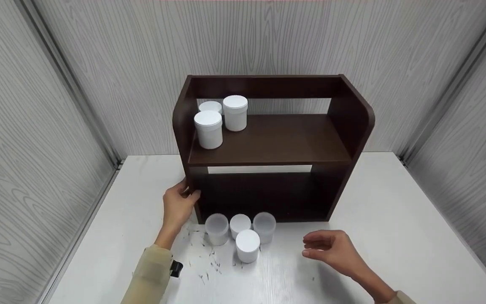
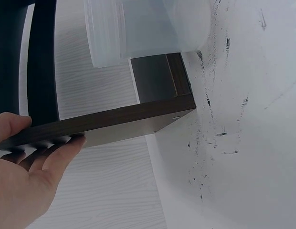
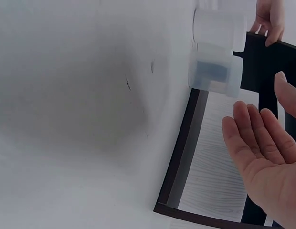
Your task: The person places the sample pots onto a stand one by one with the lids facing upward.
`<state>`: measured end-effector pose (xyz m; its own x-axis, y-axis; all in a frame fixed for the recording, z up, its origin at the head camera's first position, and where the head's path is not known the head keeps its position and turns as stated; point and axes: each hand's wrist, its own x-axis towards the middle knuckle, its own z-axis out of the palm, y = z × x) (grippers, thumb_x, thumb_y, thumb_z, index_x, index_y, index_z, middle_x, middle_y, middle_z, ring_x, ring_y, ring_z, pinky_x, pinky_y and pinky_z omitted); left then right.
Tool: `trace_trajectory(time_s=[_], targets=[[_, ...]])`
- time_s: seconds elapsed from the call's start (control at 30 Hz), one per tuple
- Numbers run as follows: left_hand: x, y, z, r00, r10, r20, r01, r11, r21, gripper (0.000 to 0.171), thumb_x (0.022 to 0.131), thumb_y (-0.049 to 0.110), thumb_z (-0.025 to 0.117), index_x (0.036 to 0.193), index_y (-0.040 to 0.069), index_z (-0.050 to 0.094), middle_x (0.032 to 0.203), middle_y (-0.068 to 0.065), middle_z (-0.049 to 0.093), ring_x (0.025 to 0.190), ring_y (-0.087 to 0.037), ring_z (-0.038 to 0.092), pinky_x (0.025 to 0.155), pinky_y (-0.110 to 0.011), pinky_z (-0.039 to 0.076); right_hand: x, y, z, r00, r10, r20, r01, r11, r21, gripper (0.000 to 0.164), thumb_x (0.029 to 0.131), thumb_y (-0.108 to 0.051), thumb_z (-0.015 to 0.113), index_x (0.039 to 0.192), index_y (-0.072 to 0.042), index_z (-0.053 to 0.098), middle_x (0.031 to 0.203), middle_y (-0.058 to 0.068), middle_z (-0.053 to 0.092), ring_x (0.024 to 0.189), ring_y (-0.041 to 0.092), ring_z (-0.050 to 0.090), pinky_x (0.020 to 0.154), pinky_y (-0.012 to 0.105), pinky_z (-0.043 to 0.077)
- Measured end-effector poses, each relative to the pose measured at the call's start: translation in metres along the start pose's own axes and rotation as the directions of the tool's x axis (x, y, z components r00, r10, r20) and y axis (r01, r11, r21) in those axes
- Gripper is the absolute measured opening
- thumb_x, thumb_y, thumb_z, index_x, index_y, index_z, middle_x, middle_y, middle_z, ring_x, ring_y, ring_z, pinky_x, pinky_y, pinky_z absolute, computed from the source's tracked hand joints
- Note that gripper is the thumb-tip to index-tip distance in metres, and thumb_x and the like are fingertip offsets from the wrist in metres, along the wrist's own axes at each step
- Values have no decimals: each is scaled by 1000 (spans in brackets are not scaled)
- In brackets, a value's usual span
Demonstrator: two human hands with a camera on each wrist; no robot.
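Observation:
My left hand (image 1: 178,204) grips the left side panel of a dark brown two-tier shelf (image 1: 268,164), thumb on one face and fingers on the other, as the left wrist view shows. Off to the right, my right hand (image 1: 331,252) hovers over the table, fingers loosely bent and holding nothing. Between the hands, in front of the shelf, stand two white lidded jars (image 1: 247,245) and two translucent, frosted jars (image 1: 217,228). Three white jars (image 1: 235,112) occupy the left end of the upper tier.
The shelf stands on a white table (image 1: 395,219) with dark scuff marks near the jars. Pale wood-grain panels (image 1: 268,38) enclose it at the back and on both sides. A small black clip (image 1: 176,268) shows beside the left sleeve.

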<state>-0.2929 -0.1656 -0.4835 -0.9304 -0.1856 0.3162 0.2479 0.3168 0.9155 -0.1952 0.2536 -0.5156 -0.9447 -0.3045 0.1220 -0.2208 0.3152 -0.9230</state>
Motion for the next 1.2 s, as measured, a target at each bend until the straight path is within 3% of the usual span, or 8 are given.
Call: trace_trajectory(time_s=[0.17, 0.43, 0.73, 1.03, 1.2], targets=[[0, -1, 0, 1000, 0, 3, 0, 1000, -9, 51, 92, 1, 72, 141, -10, 59, 137, -27, 64, 119, -42, 68, 92, -38, 60, 14, 1, 8, 999, -37, 6, 37, 999, 3, 34, 86, -12, 88, 115, 2, 77, 112, 22, 75, 103, 32, 75, 90, 32, 62], [0, -1, -1, 1000, -7, 21, 7, 1000, 3, 54, 94, 3, 71, 144, -10, 56, 140, -27, 62, 121, -43, 66, 93, -38, 60, 39, 8, 22, 997, -72, 6, 72, 997, 29, 39, 85, -11, 90, 118, 3, 75, 117, 26, 73, 110, 34, 73, 100, 48, 57], [0, -1, -1, 1000, 2, 19, -2, 1000, -12, 53, 94, 0, 71, 143, -12, 55, 138, -28, 63, 121, -41, 67, 92, -36, 60, 65, 17, 29, 992, -109, 65, 108, 994, 25, 68, 85, -11, 90, 140, 13, 59, 134, 33, 64, 123, 40, 66, 107, 50, 52], [2, -1, -1, 1000, -2, 14, 2, 1000, -23, 53, 93, 1, 72, 143, -10, 57, 138, -26, 64, 120, -41, 67, 93, -36, 60, 87, 21, 36, 980, -171, 97, 166, 984, 62, 70, 84, -8, 90, 143, 13, 57, 137, 35, 60, 121, 43, 67, 103, 54, 54], [1, 0, -1, 1000, -24, 15, 24, 1000, -6, 54, 93, 2, 72, 143, -9, 57, 139, -27, 63, 121, -41, 66, 93, -38, 60, 92, 24, 40, 981, -158, 115, 150, 986, 74, 72, 82, -6, 91, 143, 11, 57, 141, 32, 59, 124, 43, 65, 104, 53, 53]])
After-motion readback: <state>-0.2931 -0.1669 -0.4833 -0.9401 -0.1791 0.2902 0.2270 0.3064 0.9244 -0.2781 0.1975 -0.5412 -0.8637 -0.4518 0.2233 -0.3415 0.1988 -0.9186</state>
